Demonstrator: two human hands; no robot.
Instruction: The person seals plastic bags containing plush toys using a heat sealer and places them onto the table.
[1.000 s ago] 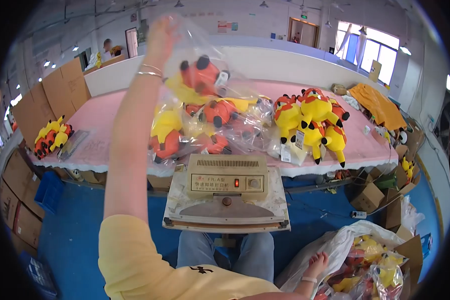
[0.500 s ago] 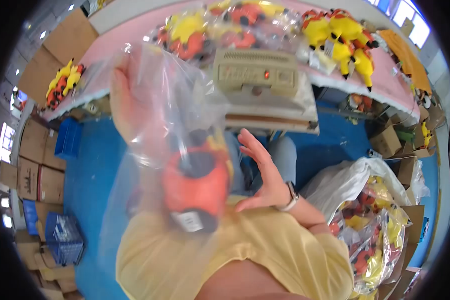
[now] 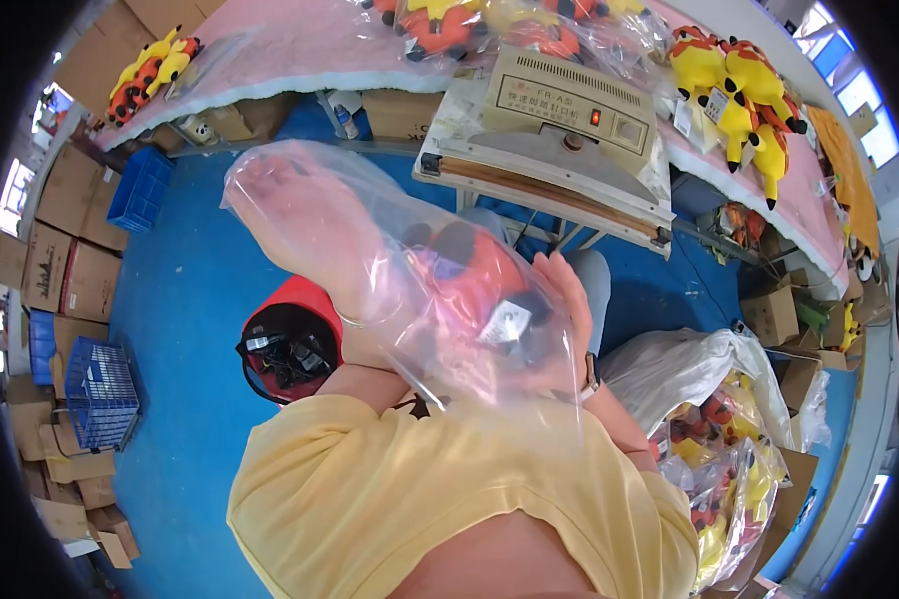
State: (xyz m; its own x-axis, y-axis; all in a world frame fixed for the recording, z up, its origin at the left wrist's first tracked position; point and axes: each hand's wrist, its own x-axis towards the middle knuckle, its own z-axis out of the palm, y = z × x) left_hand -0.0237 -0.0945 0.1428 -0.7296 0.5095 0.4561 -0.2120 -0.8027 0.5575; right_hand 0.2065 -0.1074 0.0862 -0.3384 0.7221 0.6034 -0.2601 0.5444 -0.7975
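A clear plastic bag (image 3: pixel 425 364) with a red plush toy (image 3: pixel 474 275) inside is stretched between my hands. The toy has dark round patches and a white tag (image 3: pixel 505 322). My left hand (image 3: pixel 305 205) shows through the film at the bag's upper left end, its fingers bent at the edge. Whether it lies inside or behind the film I cannot tell. Cupped round the bag's right side, my right hand (image 3: pixel 567 304) presses against the bagged toy. A watch (image 3: pixel 591 374) is on my right wrist.
A sealing machine (image 3: pixel 579 110) stands ahead, beside the pink table (image 3: pixel 300 45) with plush toys (image 3: pixel 739 85). A red container (image 3: pixel 290 339) with dark contents sits on the blue floor. A white sack (image 3: pixel 689 369) and bagged toys are at right; boxes and a blue crate (image 3: pixel 102 394) at left.
The bagged toy has moved right, and its bag now lies lower. My right hand has gone from spread beside the toy to touching it. The view has shifted, showing the red container.
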